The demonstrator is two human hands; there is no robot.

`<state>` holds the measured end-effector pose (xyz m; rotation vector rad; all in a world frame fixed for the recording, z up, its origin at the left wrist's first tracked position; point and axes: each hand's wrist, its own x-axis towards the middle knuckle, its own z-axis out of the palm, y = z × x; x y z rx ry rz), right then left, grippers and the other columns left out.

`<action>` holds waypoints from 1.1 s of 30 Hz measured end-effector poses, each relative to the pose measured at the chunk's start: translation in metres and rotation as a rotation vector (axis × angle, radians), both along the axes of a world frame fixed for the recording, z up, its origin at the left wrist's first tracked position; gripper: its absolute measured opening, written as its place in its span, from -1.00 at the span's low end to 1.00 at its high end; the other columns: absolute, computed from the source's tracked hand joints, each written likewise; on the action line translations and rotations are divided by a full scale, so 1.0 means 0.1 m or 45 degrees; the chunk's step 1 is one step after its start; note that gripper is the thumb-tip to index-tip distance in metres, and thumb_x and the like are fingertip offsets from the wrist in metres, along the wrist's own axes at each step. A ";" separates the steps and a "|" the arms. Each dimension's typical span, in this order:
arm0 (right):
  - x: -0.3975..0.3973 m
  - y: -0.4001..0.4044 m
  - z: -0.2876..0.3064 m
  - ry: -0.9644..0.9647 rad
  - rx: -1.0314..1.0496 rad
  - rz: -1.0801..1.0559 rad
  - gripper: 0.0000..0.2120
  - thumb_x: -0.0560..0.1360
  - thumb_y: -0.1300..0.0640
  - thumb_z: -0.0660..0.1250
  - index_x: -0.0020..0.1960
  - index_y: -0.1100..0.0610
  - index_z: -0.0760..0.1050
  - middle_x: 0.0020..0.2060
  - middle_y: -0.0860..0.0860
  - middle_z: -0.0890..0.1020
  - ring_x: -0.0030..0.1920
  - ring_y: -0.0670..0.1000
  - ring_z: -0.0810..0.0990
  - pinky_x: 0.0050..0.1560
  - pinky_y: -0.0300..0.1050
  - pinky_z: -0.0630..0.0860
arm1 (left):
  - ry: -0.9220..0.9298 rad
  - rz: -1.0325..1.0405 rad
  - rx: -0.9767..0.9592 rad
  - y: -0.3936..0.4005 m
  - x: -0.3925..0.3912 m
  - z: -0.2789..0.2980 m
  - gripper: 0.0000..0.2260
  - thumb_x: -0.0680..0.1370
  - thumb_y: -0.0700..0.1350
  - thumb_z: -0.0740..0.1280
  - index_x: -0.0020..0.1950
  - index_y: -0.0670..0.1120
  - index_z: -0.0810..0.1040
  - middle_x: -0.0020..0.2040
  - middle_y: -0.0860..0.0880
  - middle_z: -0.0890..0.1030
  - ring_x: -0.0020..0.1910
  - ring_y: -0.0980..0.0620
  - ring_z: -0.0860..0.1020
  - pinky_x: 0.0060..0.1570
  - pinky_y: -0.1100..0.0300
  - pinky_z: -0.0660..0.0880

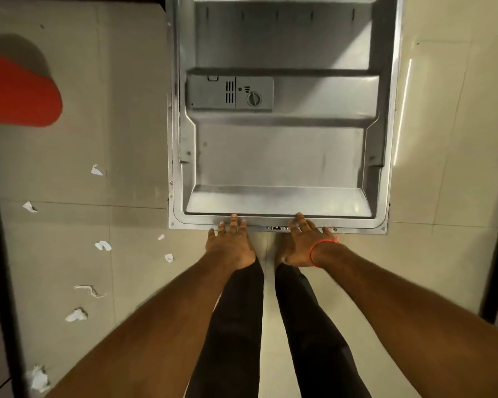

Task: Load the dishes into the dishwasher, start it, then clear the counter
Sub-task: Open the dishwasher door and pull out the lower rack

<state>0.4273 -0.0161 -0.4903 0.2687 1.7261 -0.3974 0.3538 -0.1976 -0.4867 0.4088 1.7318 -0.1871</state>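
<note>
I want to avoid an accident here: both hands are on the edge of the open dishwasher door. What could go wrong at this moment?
1. The left hand and right hand lie flat with straight fingers on the front rim of the dishwasher door, with no real grip, so the door might slip away or drop.
2. Paper scraps lie on the floor near the person's legs, so a step sideways could perhaps slide.

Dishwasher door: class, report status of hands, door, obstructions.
Both hands, left and right, open, fingers on door edge. Door fully down. Paper scraps on floor, left.
</note>
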 end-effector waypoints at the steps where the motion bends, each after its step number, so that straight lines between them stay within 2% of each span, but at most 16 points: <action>1: 0.01 -0.01 -0.09 -0.002 0.001 -0.005 -0.02 0.50 -0.21 0.35 0.62 0.01 -0.24 0.58 0.01 -0.32 0.60 0.10 -0.23 0.55 0.20 -0.16 | -0.008 -0.002 -0.003 -0.01 0.00 -0.08 -0.25 0.66 0.10 0.18 0.66 -0.02 -0.24 0.65 -0.07 -0.29 0.64 -0.17 -0.19 0.59 -0.16 -0.16; 6: 0.05 -0.05 -0.49 -0.009 0.016 -0.014 -0.02 0.50 -0.20 0.34 0.62 0.02 -0.24 0.58 0.02 -0.33 0.60 0.12 -0.24 0.54 0.24 -0.16 | -0.018 -0.014 -0.032 0.00 -0.01 -0.44 -0.25 0.65 0.08 0.20 0.66 0.00 -0.23 0.65 -0.05 -0.28 0.64 -0.16 -0.19 0.59 -0.17 -0.17; 10: 0.05 -0.04 -0.68 -0.018 0.008 -0.030 -0.03 0.52 -0.22 0.31 0.62 0.05 -0.24 0.59 0.02 -0.31 0.60 0.13 -0.23 0.54 0.24 -0.18 | -0.019 -0.028 -0.057 0.03 -0.01 -0.67 -0.25 0.65 0.14 0.19 0.67 0.00 -0.20 0.65 -0.05 -0.27 0.64 -0.16 -0.18 0.58 -0.18 -0.17; 14: -0.03 -0.01 -0.72 -0.040 -0.004 -0.002 -0.07 0.55 -0.19 0.28 0.62 0.08 -0.25 0.59 0.03 -0.30 0.60 0.14 -0.22 0.56 0.26 -0.17 | -0.032 -0.055 -0.056 0.04 -0.03 -0.80 -0.23 0.63 0.21 0.18 0.67 -0.01 -0.18 0.65 -0.07 -0.26 0.63 -0.18 -0.19 0.57 -0.18 -0.18; 19: 0.06 -0.03 -0.70 -0.009 -0.013 0.029 -0.02 0.54 -0.16 0.31 0.61 0.10 -0.31 0.57 0.06 -0.37 0.59 0.15 -0.28 0.52 0.26 -0.22 | 0.004 -0.081 -0.051 0.03 0.04 -0.85 -0.23 0.64 0.19 0.18 0.66 -0.01 -0.21 0.64 -0.08 -0.30 0.63 -0.17 -0.23 0.55 -0.17 -0.21; 23: 0.03 -0.01 -0.68 0.017 -0.007 0.000 -0.10 0.57 -0.16 0.26 0.62 0.08 -0.27 0.59 0.04 -0.32 0.60 0.14 -0.24 0.55 0.23 -0.20 | -0.007 -0.069 -0.042 0.00 0.02 -0.84 -0.21 0.63 0.17 0.24 0.66 0.01 -0.21 0.64 -0.06 -0.30 0.63 -0.17 -0.22 0.57 -0.18 -0.18; 26: -0.04 0.03 -0.62 0.049 0.004 -0.051 -0.17 0.59 -0.15 0.24 0.63 0.06 -0.18 0.61 0.04 -0.21 0.61 0.14 -0.19 0.57 0.24 -0.16 | -0.046 0.024 -0.014 0.03 -0.08 -0.78 -0.21 0.61 0.08 0.32 0.67 -0.02 -0.10 0.67 -0.06 -0.19 0.64 -0.17 -0.13 0.59 -0.18 -0.04; 30: -0.07 0.14 -0.47 0.105 0.048 -0.126 -0.24 0.60 -0.13 0.24 0.63 0.03 -0.09 0.62 0.06 -0.11 0.61 0.15 -0.10 0.57 0.24 -0.08 | -0.030 0.233 0.064 0.08 -0.27 -0.65 -0.36 0.62 -0.02 0.34 0.63 -0.09 0.16 0.63 -0.11 0.19 0.58 -0.16 0.20 0.51 -0.03 0.25; 33: -0.14 0.25 -0.34 0.137 0.065 -0.160 -0.28 0.61 -0.11 0.22 0.63 0.02 -0.04 0.62 0.07 -0.09 0.61 0.14 -0.07 0.57 0.22 -0.04 | 0.001 0.244 0.106 0.10 -0.39 -0.50 -0.36 0.64 -0.05 0.30 0.65 -0.05 0.08 0.65 -0.09 0.12 0.61 -0.13 0.15 0.55 -0.02 0.19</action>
